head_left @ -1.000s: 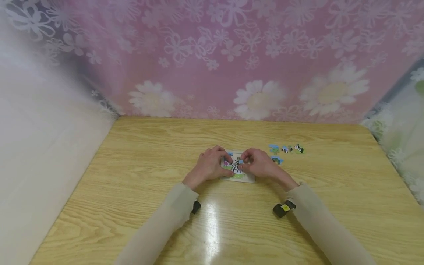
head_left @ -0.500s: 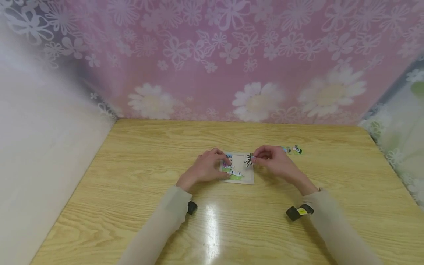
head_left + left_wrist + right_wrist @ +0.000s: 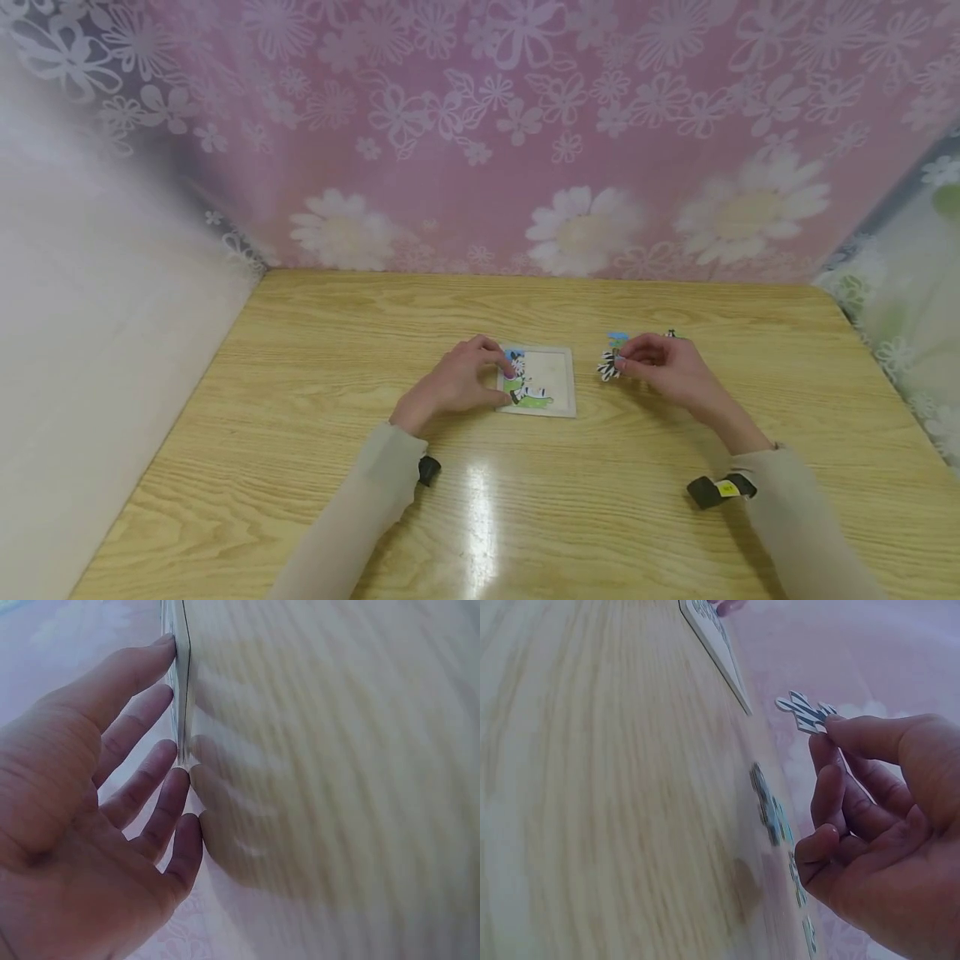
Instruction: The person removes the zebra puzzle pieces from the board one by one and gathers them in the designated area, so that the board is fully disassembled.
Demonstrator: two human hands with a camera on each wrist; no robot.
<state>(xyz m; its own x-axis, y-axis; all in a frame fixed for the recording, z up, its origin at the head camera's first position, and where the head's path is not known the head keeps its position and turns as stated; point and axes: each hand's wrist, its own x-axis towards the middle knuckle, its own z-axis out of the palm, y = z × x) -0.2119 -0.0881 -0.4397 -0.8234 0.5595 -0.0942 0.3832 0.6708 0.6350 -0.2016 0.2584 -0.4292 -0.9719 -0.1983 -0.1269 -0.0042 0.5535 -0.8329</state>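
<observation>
A small square puzzle tray [image 3: 553, 372] lies on the table in the head view, with zebra and grass pieces fitted along its left and bottom; the rest of its floor is bare. My left hand [image 3: 459, 379] rests at the tray's left side, loosely bent fingertips and thumb touching it. The left wrist view shows that thumb against the tray [image 3: 182, 697], seen edge-on. To the right of the tray, my right hand [image 3: 672, 372] pinches a black-and-white striped puzzle piece [image 3: 802, 714] between thumb and forefinger, raised over the table.
A blue-and-green loose piece [image 3: 617, 337] lies just beyond the right hand. Another loose piece [image 3: 671, 333] is mostly hidden behind that hand. The wood-grain table [image 3: 337, 325] meets a pink flowered backdrop [image 3: 465, 208] at the back.
My right hand has lifted the striped piece out of the tray and carried it right, towards the loose pieces. The left hand has shifted slightly left and stays at the tray.
</observation>
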